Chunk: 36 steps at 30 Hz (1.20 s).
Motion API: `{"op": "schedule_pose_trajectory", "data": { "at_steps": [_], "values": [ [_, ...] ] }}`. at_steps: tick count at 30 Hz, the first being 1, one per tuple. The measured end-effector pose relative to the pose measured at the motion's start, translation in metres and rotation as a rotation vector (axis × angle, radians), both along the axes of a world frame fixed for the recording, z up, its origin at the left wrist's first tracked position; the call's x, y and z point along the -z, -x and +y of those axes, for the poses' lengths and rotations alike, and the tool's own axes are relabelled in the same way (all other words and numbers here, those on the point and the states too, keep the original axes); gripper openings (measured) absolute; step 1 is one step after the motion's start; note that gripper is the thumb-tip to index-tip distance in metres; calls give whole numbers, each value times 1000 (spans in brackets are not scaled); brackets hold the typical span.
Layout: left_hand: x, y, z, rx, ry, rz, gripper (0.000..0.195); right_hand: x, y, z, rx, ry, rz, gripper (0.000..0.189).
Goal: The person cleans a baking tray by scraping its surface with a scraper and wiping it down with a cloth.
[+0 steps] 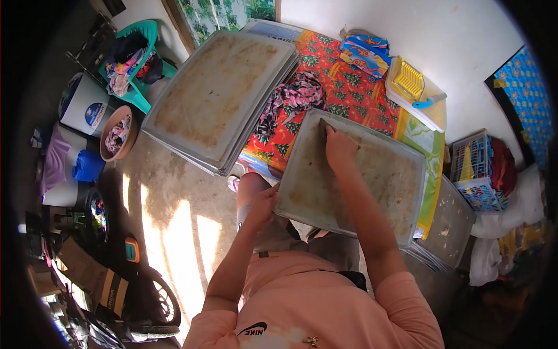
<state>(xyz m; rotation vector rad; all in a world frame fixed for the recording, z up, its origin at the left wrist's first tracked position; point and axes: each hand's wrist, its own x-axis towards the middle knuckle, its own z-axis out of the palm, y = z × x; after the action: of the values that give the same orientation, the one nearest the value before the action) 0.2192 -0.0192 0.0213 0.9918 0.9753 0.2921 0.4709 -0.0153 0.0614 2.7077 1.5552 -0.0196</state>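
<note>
A large metal baking tray (370, 174) with brown stains lies before me, tilted in view, its near edge over my lap. My left hand (264, 204) grips its left corner. On the tray's surface my right hand (342, 148) holds a dark flat scraper (323, 129), mostly hidden under the fingers, near the far left corner. To the left is a stack of similar stained trays (213, 94), partly on the table and jutting past its edge. A crumpled patterned cloth (301, 94) lies between stack and tray.
The table bears a red tree-print cover (324, 54). At its back are blue snack packaging (366, 52) and a cream bin (436, 115) holding a yellow rack and blue-handled tool. More trays (449, 227) lean low right, beside a plastic crate (473, 170). A green chair (144, 96) holds clothes.
</note>
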Motion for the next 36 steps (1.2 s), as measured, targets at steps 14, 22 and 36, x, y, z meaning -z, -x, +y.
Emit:
{"op": "schedule_pose_trajectory", "data": {
  "at_steps": [14, 22, 36],
  "values": [
    [6, -4, 2, 2, -74, 40, 42, 35, 19, -5, -59, -189, -316, 36],
    [12, -2, 3, 34, -77, 54, 45, 13, 0, 0, -38, 7, -23, 31],
    [6, -1, -1, 24, -7, 14, 43, 19, 41, -40, -220, -22, -231, 42]
  ]
}}
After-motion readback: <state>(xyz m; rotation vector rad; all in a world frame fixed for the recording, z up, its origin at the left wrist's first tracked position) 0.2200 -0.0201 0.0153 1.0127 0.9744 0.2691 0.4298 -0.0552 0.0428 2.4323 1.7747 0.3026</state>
